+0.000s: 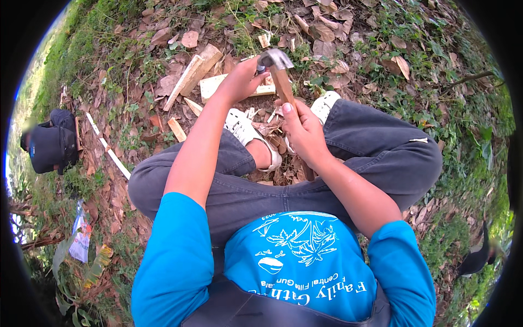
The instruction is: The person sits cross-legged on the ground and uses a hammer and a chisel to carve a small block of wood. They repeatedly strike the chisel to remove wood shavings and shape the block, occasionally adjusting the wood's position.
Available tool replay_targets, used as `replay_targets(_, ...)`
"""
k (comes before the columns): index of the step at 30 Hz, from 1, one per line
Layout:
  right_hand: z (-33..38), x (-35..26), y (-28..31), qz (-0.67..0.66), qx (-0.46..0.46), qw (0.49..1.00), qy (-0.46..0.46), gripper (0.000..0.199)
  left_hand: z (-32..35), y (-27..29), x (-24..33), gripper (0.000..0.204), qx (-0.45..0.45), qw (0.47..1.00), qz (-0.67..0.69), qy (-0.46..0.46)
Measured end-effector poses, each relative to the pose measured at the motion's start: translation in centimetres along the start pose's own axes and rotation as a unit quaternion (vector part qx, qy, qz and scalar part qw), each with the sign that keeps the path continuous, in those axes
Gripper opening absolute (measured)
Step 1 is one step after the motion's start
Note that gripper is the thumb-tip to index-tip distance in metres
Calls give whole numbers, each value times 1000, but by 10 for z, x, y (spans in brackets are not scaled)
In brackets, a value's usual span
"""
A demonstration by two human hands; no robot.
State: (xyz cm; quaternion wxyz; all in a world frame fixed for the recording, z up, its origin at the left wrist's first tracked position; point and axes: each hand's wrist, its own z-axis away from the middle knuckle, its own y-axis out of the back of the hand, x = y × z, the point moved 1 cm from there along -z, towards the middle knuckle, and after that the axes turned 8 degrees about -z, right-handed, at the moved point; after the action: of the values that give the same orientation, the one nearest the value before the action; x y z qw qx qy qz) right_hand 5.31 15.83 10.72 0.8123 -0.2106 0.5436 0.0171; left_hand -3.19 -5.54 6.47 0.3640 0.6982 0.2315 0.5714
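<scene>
My right hand (305, 131) is wrapped around the wooden handle of a claw hammer (283, 84), its thumb lying along the handle. The metal head is raised just beside my left hand (242, 82), overlapping its fingertips from this view. My left hand is closed, fingers pinched low over a pale wood block (212, 87); whatever they hold is hidden behind the hammer head and fingers. The block lies on the ground in front of my feet, running under my left hand.
Two split wood pieces (196, 73) and smaller offcuts (176, 129) lie left of the block. My white clogs (239, 126) are close below it. A pale stick (108, 146), a plastic bag (81, 237) and a person in dark clothes (53, 143) are at left; another dark-clothed person (478, 257) is far right.
</scene>
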Motion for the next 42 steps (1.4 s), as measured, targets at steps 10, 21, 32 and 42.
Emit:
replay_targets(10,-2,-28,9,-93,51,992,-73,41,-4,9,17,16,-54,998,30,16)
replay_targets(21,-1,-27,6,-81,14,996,-47,42,-4,6,10,22,-42,999,31,-2)
replay_targets(32,18,-13,9,36,4,986,162,40,2,-2,2,20,-8,1000,-3,-23)
replay_targets(42,16,-34,-2,-64,-6,989,131,39,6,-9,-8,18,-31,997,63,19)
